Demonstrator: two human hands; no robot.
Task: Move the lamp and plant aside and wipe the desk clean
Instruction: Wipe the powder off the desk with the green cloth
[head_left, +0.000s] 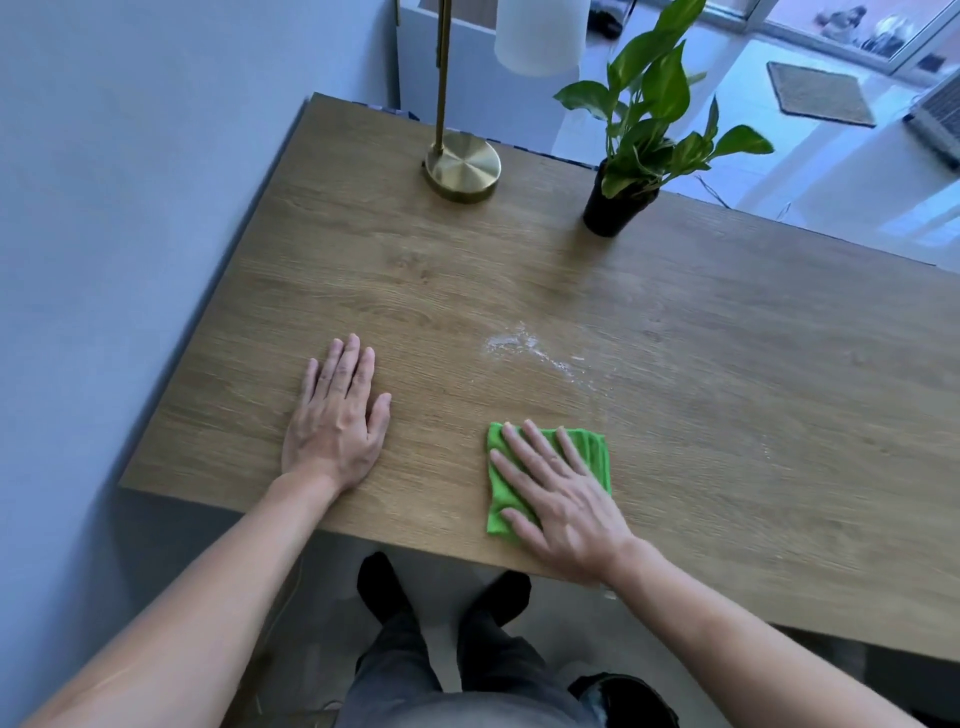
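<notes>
**Hands flat on desk, cloth under R**

Lamp (462, 165) top cut off by frame; base at desk (363, 270) far edge, plant (631, 150) beside it. White dust (524, 347) mid-surface, faint. R hand (558, 499) spread flat on cloth (498, 488) nr front edge, hiding pt of it. L hand (336, 421) flat, open, nr left edge. No writing legible.

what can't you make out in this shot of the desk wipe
Head view only:
- White lampshade: its top is cut off by the upper edge.
- Folded green cloth: mostly hidden beneath the flat right hand.
- Wooden desk: its right end runs past the frame edge.
- Items by the window: too small and blurred.
</notes>
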